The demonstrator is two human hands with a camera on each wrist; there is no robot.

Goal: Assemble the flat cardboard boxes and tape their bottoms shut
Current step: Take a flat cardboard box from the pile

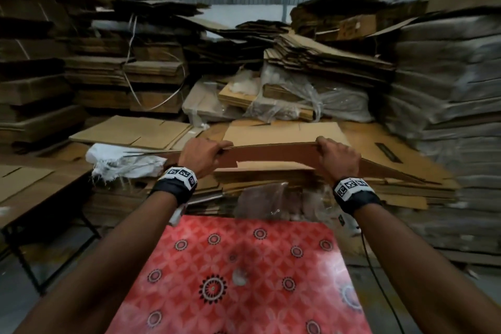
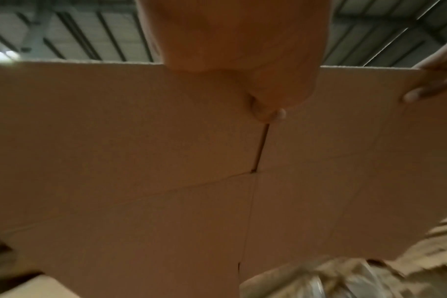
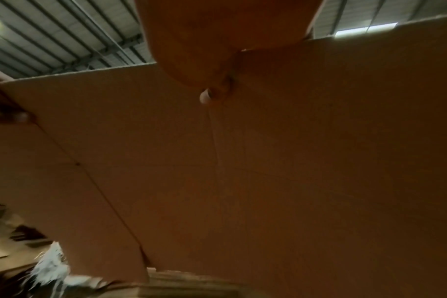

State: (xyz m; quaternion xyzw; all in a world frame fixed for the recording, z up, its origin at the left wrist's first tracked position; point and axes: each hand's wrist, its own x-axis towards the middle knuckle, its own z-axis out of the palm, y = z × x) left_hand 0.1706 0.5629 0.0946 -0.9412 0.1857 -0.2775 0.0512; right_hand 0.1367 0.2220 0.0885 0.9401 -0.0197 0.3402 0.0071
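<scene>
A flat, folded cardboard box (image 1: 273, 151) is lifted by its near edge off a low pile of flat boxes (image 1: 298, 184). My left hand (image 1: 202, 156) grips that edge on the left and my right hand (image 1: 336, 156) grips it on the right, thumbs on top. The left wrist view shows the box's underside (image 2: 166, 161) with its flap slit, and my left fingers (image 2: 268, 113) curled beneath it. In the right wrist view the same underside (image 3: 293, 161) fills the frame, with a right fingertip (image 3: 206, 97) pressed against it.
A red patterned tabletop (image 1: 244, 274) lies just below my arms. Tall stacks of flat cardboard (image 1: 38, 76) stand on the left, wrapped stacks (image 1: 447, 116) on the right, plastic-wrapped bundles (image 1: 292, 100) behind. A white rag (image 1: 119, 160) lies left of the pile. A cable (image 1: 379, 279) hangs at right.
</scene>
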